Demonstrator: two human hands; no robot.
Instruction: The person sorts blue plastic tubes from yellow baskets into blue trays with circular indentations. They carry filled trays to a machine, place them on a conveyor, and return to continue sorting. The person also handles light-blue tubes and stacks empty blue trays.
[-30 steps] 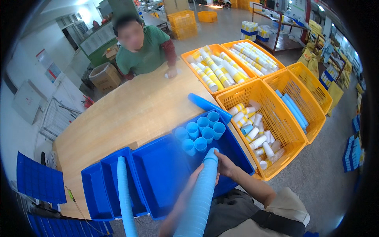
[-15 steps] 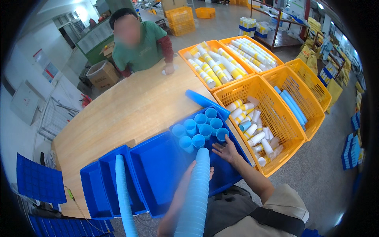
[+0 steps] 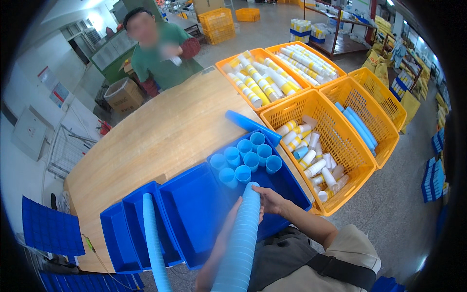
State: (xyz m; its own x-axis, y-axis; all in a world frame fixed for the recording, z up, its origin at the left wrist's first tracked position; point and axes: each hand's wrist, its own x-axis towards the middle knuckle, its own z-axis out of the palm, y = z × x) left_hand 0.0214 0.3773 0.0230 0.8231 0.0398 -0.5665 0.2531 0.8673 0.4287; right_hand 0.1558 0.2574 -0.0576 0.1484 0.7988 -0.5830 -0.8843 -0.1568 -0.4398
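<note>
A long stack of nested light-blue plastic cups point(image 3: 238, 238) slants up in front of me. My left hand point(image 3: 234, 211) is wrapped round it from the left, partly hidden behind it, with fingertips showing on its right side. At the stack's far end, my right hand point(image 3: 270, 199) grips the rim of the end cup with thumb and fingers. Just beyond, several separate blue cups point(image 3: 251, 159) stand upright in rows in a blue tray point(image 3: 287, 190). Another long stack of blue cups point(image 3: 152, 228) leans over the smaller blue trays point(image 3: 116, 233) at the left.
A blue sleeve-like roll point(image 3: 250, 127) lies across the tray's far corner. Right of the wooden table point(image 3: 160, 121) stand yellow crates point(image 3: 311, 109) with white-and-yellow cup stacks, loose cups and blue stacks. A person point(image 3: 163, 53) in green stands across the table, holding something white.
My right hand has moved from open beside the standing cups onto the end of the held stack. The person opposite has raised a hand from the table to the chest.
</note>
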